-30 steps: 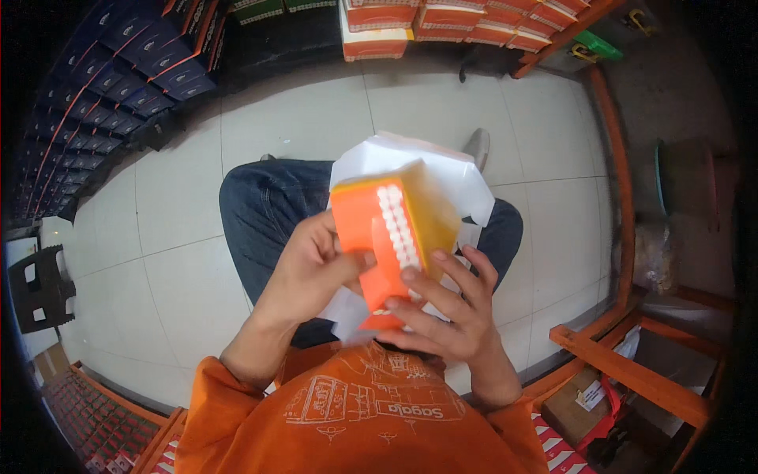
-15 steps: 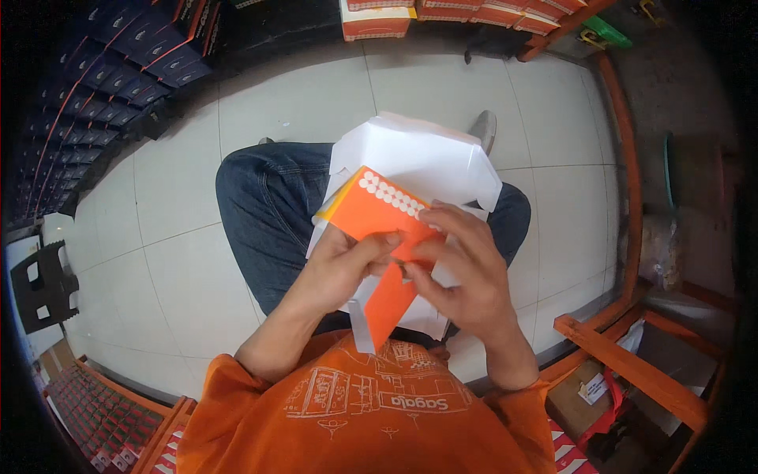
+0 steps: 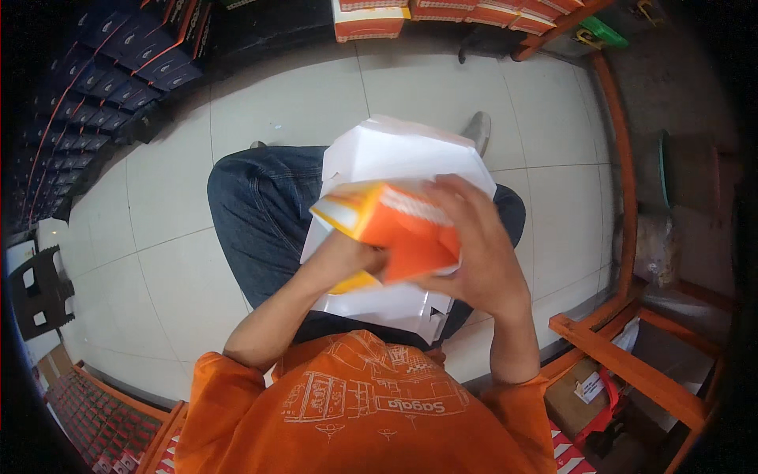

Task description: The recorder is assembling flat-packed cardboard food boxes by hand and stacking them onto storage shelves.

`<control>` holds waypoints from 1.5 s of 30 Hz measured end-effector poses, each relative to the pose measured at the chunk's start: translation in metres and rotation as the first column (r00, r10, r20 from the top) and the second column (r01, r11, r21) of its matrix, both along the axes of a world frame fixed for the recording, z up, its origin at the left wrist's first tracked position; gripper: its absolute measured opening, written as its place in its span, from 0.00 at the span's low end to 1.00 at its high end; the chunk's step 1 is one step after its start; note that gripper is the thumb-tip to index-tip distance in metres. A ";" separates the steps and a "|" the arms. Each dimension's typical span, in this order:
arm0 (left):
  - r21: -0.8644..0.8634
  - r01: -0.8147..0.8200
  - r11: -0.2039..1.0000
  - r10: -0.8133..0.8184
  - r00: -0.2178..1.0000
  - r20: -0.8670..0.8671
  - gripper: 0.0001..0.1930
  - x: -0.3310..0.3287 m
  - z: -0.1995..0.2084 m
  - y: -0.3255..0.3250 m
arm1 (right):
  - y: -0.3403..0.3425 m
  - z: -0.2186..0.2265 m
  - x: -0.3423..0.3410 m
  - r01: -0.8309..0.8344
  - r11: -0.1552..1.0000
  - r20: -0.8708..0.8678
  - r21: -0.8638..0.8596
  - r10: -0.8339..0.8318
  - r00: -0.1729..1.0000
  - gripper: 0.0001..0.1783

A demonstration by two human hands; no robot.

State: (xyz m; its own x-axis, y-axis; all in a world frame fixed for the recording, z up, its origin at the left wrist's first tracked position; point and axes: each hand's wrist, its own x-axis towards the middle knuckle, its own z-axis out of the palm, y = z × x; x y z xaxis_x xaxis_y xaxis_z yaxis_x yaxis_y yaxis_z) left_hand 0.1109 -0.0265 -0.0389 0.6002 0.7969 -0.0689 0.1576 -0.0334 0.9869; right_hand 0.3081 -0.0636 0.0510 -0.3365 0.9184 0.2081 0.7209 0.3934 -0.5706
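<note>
Carton (image 3: pixel 418 253), orange with yellow flaps and a blurred pale band along its upper edge, sits tilted between the two hands, above the lap and close in front of the orange T-shirt (image 3: pixel 379 430). Its left side gapes, showing yellow edges and a white inner face.

The right hand (image 3: pixel 489 261) is clamped on the carton's right end, fingers curving over the upper right corner and thumb along the lower edge, so the orange face lies within the curve of the palm. The left hand (image 3: pixel 351 257) meets the carton at its left side, between the yellow flaps; its fingertips are hidden there, and whether they pinch the board or press against it I cannot tell.

Beneath the carton, white die-cut cardboard (image 3: pixel 410 150) lies across the lap, reaching past the carton both toward the feet and toward the shirt. Legs in blue jeans (image 3: pixel 253 209) are bent out to both sides on pale floor tiles (image 3: pixel 170 193). Dark blue boxes (image 3: pixel 91 118) are stacked at far left, orange-and-white boxes (image 3: pixel 367 28) stand beyond the feet, and an orange wooden frame (image 3: pixel 628 371) stands at right.
</note>
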 end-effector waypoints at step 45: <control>-0.404 0.103 0.909 0.207 0.731 0.651 0.51 -0.076 0.000 -0.006 | -0.039 -0.054 -0.009 -0.317 0.732 -0.710 -0.604 -0.313 0.631 0.49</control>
State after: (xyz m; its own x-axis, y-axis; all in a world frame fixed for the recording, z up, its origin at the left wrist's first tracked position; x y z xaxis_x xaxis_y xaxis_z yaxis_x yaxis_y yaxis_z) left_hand 0.0345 -0.0321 -0.0388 0.5671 0.8233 0.0241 -0.5543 0.3598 0.7506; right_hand 0.2991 -0.1028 -0.0031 -0.3558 0.9032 -0.2402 -0.0735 -0.2832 -0.9562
